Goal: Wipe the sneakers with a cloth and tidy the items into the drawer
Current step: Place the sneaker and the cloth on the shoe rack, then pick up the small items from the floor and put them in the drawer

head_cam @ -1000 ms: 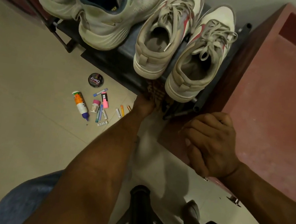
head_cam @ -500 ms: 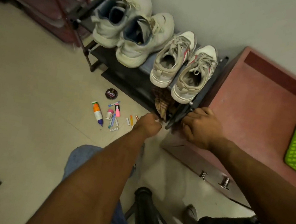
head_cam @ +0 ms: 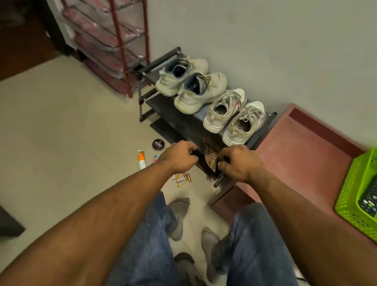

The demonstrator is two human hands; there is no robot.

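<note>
Head view: over the last second the camera has risen and pulled back, so the rack that filled the top of the frame now sits small in the upper centre, and both hands have come away from the rack's lower front edge. A second ago the left hand (head_cam: pixel 178 156) reached in at the checked cloth (head_cam: pixel 210 154); now it hovers in mid-frame with fingers loosely curled, and that grip has hold of nothing. The right hand (head_cam: pixel 237 165) is curled just right of the cloth, its fingertips at the dark end post of the shoe rack (head_cam: pixel 176 119); whether this grip actually clasps the post or the cloth's edge cannot be told. The cloth hangs under the rack's top shelf, between the two hands and just above them in the picture, so it looks not yet taken up and the wiping not begun.

The sneakers (head_cam: pixel 234 117) stand on the rack directly above the cloth. The small items (head_cam: pixel 181 179) lie scattered on the floor under the left wrist, with a round tin (head_cam: pixel 158 144) and a tube (head_cam: pixel 141 159) to the left. No drawer shows clearly; a green basket (head_cam: pixel 352 205) sits on the red counter (head_cam: pixel 300 157) at the right edge
</note>
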